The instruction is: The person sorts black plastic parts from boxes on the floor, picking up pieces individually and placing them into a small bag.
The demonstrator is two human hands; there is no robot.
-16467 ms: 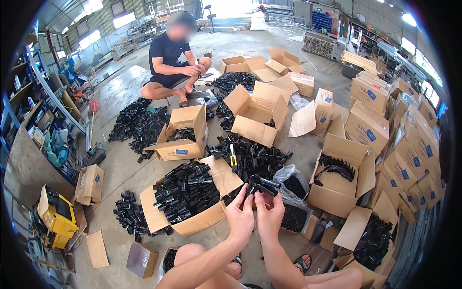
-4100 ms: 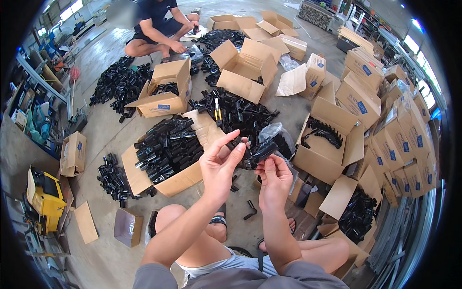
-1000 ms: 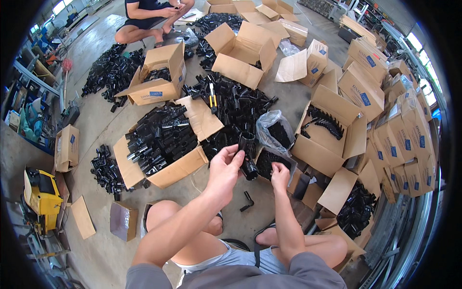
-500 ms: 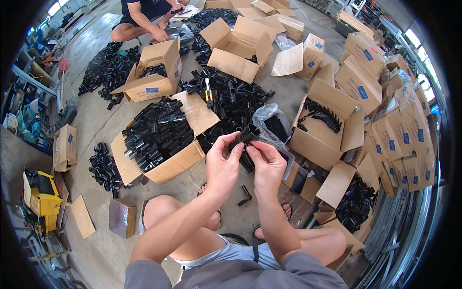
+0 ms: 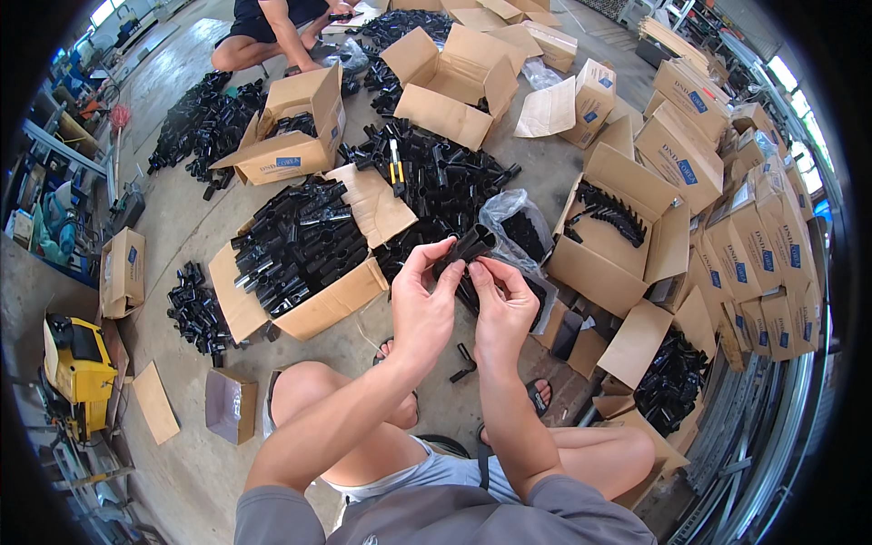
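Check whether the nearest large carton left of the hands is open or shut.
Open: the carton has its flaps spread outward, with black fittings showing inside.

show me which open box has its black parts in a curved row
The open cardboard box right of the right hand, beside the clear plastic bag: its black parts form one arc; no other open box shows one.

On the grey concrete floor (image 5: 195,477) we saw a large heap of black parts (image 5: 454,186), an open carton (image 5: 334,302) packed with more, a smaller black pile (image 5: 202,309) to its left, a flat cardboard piece (image 5: 155,403) near a small open box (image 5: 245,415), and one loose black part (image 5: 470,365).
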